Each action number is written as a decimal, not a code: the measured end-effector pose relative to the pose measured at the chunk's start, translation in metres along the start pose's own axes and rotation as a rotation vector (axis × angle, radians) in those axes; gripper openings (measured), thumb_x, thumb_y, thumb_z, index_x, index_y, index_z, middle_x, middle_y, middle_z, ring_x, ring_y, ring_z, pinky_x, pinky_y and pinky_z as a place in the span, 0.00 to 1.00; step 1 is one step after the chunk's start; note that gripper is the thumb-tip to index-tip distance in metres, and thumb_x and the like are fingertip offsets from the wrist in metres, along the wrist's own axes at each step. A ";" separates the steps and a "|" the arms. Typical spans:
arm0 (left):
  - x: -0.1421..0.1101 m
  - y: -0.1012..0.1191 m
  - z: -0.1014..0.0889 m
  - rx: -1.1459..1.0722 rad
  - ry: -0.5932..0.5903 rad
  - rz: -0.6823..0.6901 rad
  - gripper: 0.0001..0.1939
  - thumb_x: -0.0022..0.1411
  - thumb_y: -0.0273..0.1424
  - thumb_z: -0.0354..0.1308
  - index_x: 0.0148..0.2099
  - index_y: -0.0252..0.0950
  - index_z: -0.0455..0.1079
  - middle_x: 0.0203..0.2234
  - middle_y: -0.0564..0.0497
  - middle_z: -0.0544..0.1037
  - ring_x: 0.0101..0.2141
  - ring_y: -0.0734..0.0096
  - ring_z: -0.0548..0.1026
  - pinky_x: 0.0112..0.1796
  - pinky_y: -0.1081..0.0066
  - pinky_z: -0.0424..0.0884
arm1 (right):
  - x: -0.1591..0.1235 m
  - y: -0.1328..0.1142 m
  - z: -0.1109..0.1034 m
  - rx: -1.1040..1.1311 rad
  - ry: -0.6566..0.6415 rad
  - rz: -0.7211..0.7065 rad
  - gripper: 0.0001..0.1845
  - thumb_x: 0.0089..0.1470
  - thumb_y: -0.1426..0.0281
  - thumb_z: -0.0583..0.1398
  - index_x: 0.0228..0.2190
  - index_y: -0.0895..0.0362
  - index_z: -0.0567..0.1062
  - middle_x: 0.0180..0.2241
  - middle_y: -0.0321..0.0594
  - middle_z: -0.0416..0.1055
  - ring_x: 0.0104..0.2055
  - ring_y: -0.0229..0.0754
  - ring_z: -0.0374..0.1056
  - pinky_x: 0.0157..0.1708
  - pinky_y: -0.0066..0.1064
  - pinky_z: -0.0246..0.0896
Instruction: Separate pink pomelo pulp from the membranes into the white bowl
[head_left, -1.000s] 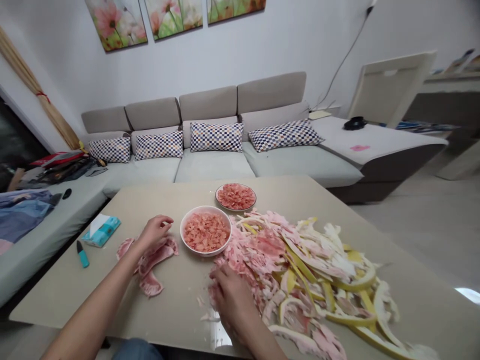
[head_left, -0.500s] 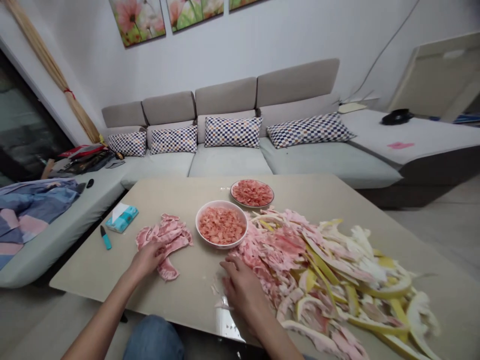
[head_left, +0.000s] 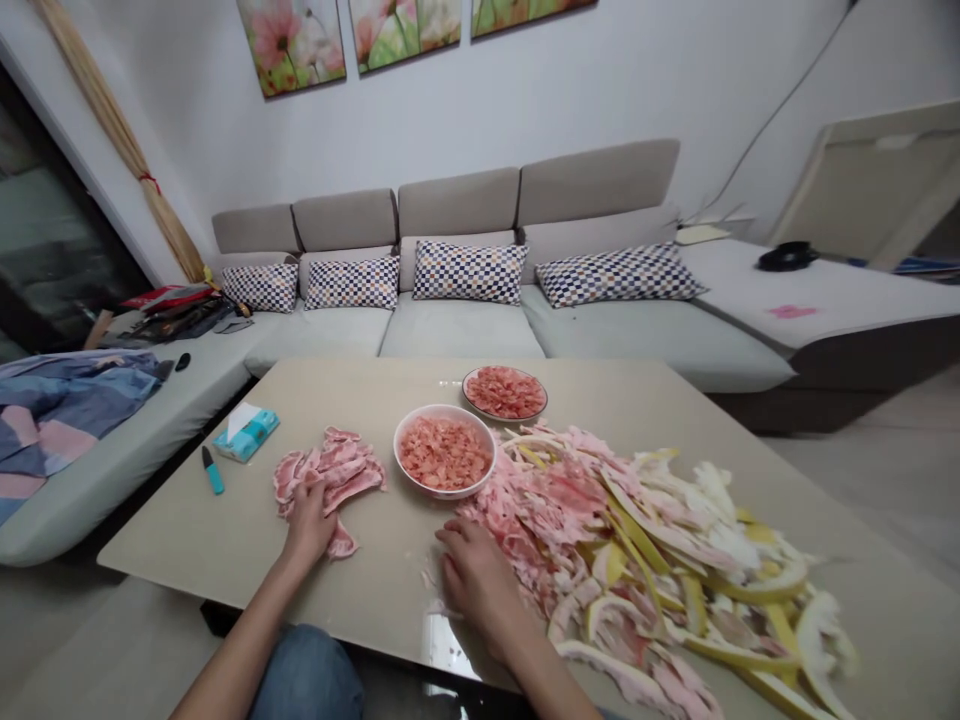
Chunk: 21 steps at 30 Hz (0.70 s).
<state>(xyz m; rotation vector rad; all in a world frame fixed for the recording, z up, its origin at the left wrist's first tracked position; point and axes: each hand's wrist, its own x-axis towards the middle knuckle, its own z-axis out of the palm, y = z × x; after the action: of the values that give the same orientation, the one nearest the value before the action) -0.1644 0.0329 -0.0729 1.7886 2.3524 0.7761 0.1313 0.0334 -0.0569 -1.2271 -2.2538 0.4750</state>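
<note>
My left hand (head_left: 309, 522) reaches into a small pile of pomelo segments (head_left: 351, 468) on the left of the table, its fingers closed on one of them; the fingertips are partly hidden. My right hand (head_left: 480, 578) rests low over the table, fingers loosely bent and apart, with nothing visible in it. It lies beside a big heap of pomelo peel (head_left: 637, 530), made of yellow rind, white pith and pink membrane. Between and beyond my hands stands a white bowl (head_left: 401, 468) full of peeled pink pulp. Behind it, a dark-rimmed plate (head_left: 466, 393) holds more pulp.
A blue tissue pack (head_left: 251, 438) and a small turquoise knife (head_left: 213, 472) lie at the table's left. The glossy table (head_left: 352, 600) has its near edge by my knee. A long sofa (head_left: 461, 325) with checked cushions runs along the far side.
My left hand has shifted slightly right and turned more upright against the segments. The right hand moved only slightly. The view tilted up a little; bowl and plate stay in place.
</note>
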 end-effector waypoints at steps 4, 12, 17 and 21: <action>-0.002 0.001 -0.006 -0.071 0.066 0.045 0.13 0.57 0.28 0.52 0.44 0.37 0.71 0.43 0.44 0.71 0.49 0.55 0.69 0.51 0.57 0.64 | -0.001 -0.004 -0.001 0.035 0.004 0.019 0.19 0.47 0.82 0.55 0.40 0.60 0.77 0.42 0.48 0.72 0.45 0.46 0.66 0.47 0.36 0.61; -0.012 0.032 -0.025 -0.233 0.104 0.198 0.13 0.61 0.34 0.52 0.43 0.40 0.74 0.43 0.47 0.78 0.48 0.59 0.71 0.52 0.60 0.64 | 0.000 -0.012 -0.005 0.181 0.041 0.058 0.20 0.49 0.81 0.56 0.44 0.61 0.76 0.44 0.49 0.72 0.48 0.46 0.66 0.51 0.36 0.59; -0.026 0.074 -0.036 -0.524 0.048 0.201 0.10 0.56 0.37 0.59 0.40 0.41 0.76 0.41 0.48 0.79 0.47 0.58 0.73 0.50 0.60 0.66 | -0.001 -0.030 -0.015 0.430 0.032 0.068 0.36 0.46 0.69 0.66 0.57 0.57 0.65 0.56 0.49 0.64 0.57 0.49 0.60 0.56 0.40 0.55; -0.030 0.117 -0.027 -0.874 -0.100 -0.013 0.18 0.54 0.42 0.61 0.43 0.37 0.73 0.38 0.46 0.80 0.38 0.61 0.77 0.40 0.65 0.73 | 0.000 -0.041 -0.022 0.563 -0.022 0.105 0.18 0.50 0.69 0.63 0.44 0.56 0.76 0.41 0.42 0.76 0.42 0.45 0.70 0.43 0.34 0.62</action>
<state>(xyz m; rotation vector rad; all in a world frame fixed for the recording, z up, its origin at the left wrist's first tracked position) -0.0618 0.0175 -0.0047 1.3593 1.5476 1.3802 0.1172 0.0132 -0.0178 -1.0407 -1.8819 1.0786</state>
